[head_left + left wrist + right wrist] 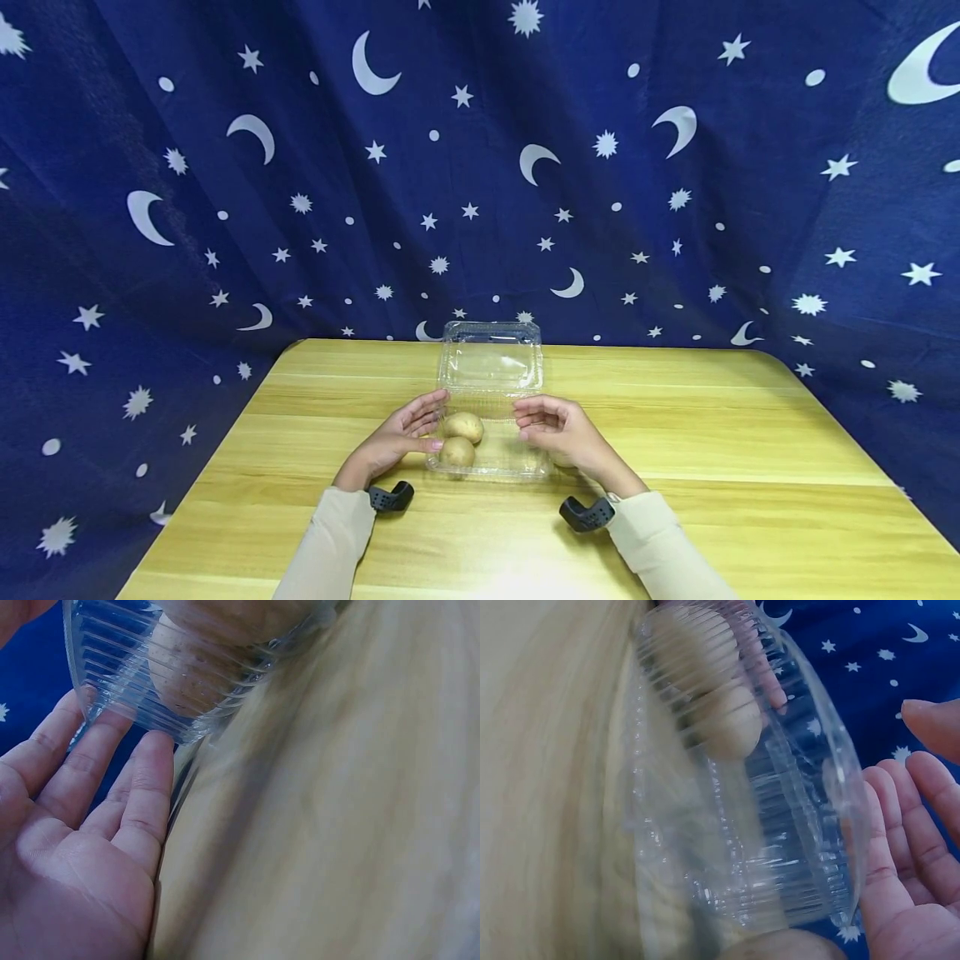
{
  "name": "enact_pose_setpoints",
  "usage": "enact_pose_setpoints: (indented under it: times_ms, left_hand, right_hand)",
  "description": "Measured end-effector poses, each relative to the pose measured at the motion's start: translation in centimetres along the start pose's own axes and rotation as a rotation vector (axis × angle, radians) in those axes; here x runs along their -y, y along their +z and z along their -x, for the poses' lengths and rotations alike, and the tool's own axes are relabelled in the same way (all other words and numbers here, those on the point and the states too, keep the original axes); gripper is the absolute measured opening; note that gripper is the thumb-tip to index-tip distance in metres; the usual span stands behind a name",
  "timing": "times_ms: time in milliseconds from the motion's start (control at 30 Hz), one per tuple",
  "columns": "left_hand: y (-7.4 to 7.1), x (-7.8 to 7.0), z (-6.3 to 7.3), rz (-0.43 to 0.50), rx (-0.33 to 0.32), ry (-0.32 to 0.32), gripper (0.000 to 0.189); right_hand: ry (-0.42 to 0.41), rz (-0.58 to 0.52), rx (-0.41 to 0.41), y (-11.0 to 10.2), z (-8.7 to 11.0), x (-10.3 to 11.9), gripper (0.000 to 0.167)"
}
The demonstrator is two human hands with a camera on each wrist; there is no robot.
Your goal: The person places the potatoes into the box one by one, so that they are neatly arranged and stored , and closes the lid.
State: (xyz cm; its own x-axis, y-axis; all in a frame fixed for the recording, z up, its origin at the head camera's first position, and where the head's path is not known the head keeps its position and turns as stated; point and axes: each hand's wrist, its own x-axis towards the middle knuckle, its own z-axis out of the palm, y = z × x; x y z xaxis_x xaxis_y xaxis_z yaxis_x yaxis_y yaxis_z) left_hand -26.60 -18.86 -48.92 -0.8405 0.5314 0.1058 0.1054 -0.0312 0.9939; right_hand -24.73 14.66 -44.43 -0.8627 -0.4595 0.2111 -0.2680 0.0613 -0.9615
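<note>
A clear plastic clamshell box (491,473) sits on the table, its lid (491,358) raised at the back. Two potatoes (457,452) lie together at the left end inside it. My left hand (392,440) is at the box's left side; in the left wrist view its extended fingertips (154,750) touch the ribbed wall. On the other side is my right hand (564,435), its fingers (881,832) loosely extended beside the right wall. Another potato (784,946) lies outside the box, mostly hidden beneath the right hand in the head view.
The wooden table (675,417) spreads out on both sides of the box. Behind and beside it hangs a dark blue curtain (480,167) with white moons and stars. Black wrist bands (588,514) sit at both sleeve cuffs.
</note>
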Motion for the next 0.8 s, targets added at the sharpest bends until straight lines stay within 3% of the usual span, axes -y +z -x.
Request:
enact_pose_setpoints:
  times_ms: [367, 600, 800]
  left_hand:
    - [0.0, 0.0, -0.1, 0.006, -0.004, -0.020, 0.094]
    - [0.1, 0.0, 0.0, 0.013, -0.007, -0.027, 0.094]
    - [0.1, -0.1, -0.1, 0.018, 0.000, -0.019, 0.095]
  right_hand:
    - [-0.017, 0.016, -0.064, -1.3, 0.5, -0.1, 0.045]
    - [-0.046, 0.054, -0.133, -2.3, 0.6, 0.0, 0.039]
    - [-0.024, 0.080, -0.213, -3.1, 0.8, -0.1, 0.035]
